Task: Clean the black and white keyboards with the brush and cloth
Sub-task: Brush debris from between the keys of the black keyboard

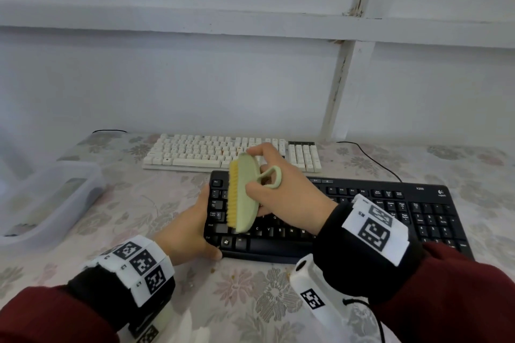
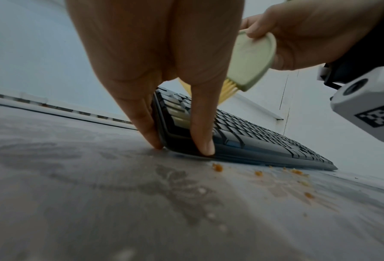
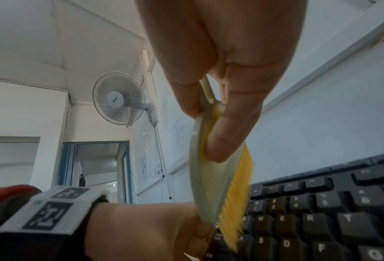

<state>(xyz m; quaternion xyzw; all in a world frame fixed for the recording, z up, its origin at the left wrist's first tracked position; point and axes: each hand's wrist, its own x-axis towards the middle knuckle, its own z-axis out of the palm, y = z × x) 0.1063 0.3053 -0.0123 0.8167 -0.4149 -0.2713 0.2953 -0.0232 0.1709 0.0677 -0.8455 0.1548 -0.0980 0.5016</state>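
Observation:
The black keyboard (image 1: 362, 220) lies nearest me on the flowered tablecloth, with the white keyboard (image 1: 223, 152) behind it. My left hand (image 1: 203, 224) grips the black keyboard's left front corner (image 2: 253, 137), thumb (image 2: 203, 123) on the front edge and fingers (image 2: 141, 114) along the side. My right hand (image 1: 252, 171) holds a pale green brush (image 1: 245, 198) with yellow bristles. The brush stands on edge over the left keys, bristles facing left. The right wrist view shows the brush (image 3: 211, 176) with its lower end at the keys (image 3: 342, 220). No cloth is in view.
A clear plastic bin (image 1: 50, 198) sits at the table's left. Orange crumbs (image 2: 217, 167) lie on the tablecloth (image 1: 250, 301) in front of the black keyboard. A black cable (image 1: 373, 160) runs from the keyboards toward the wall. A wall fan (image 3: 119, 98) hangs high up.

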